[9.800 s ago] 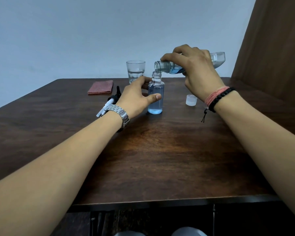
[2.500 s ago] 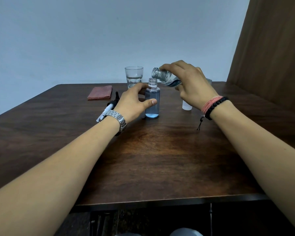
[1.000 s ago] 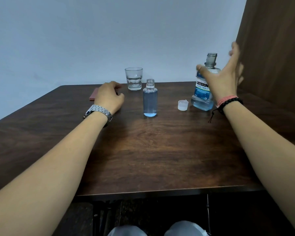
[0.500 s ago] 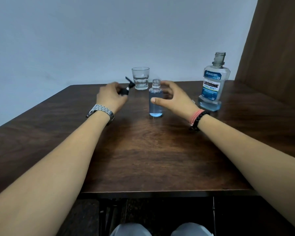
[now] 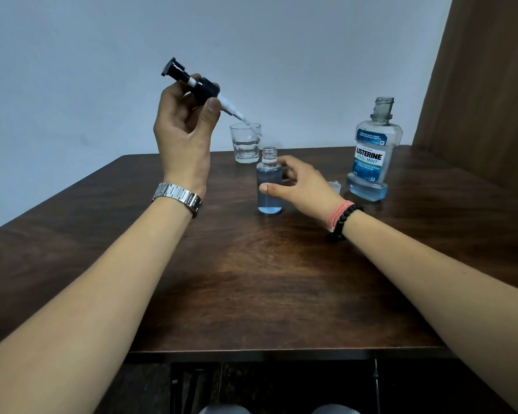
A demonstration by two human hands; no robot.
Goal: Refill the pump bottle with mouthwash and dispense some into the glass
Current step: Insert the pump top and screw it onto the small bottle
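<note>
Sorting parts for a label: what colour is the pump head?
Black, with a white stem and tube; pump head, head view.

The mouthwash bottle carries a blue label reading "LISTERINE COOL MINT"; its smaller print is illegible.

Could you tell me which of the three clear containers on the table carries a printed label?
The tall mouthwash bottle at the right, uncapped, carries a blue Listerine label. The small pump bottle by the right hand and the glass behind are plain.
</note>
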